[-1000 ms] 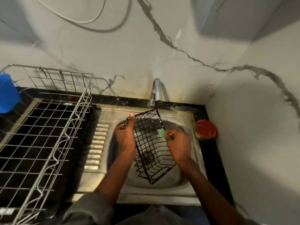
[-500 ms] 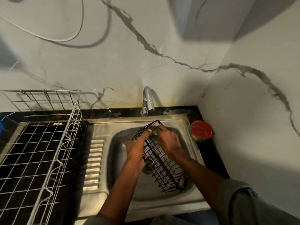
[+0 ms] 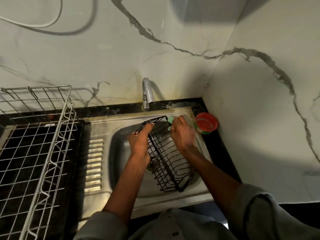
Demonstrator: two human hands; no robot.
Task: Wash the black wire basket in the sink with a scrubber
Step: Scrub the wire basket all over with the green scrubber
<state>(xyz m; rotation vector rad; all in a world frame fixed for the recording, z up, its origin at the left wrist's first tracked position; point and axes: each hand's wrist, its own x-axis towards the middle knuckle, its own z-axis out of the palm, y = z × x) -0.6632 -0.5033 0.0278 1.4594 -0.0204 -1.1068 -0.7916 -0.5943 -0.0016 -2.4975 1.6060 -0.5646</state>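
The black wire basket (image 3: 168, 163) lies tilted in the steel sink (image 3: 119, 146), its near end down by the drain and its far end raised toward the tap. My left hand (image 3: 139, 142) grips the basket's left rim, thumb over the top wire. My right hand (image 3: 181, 134) is closed around a green scrubber (image 3: 170, 120), pressed against the basket's far top corner. Only a small tip of the scrubber shows past my fingers.
A chrome tap (image 3: 147, 94) stands behind the sink. A round red-lidded tub (image 3: 206, 123) sits on the black counter at the sink's right corner. A large silver wire dish rack (image 3: 38, 153) fills the counter on the left. Marble walls close in behind and to the right.
The basket has gone from upright to lying tilted low in the sink. My right hand with the scrubber has moved up to the basket's far corner.
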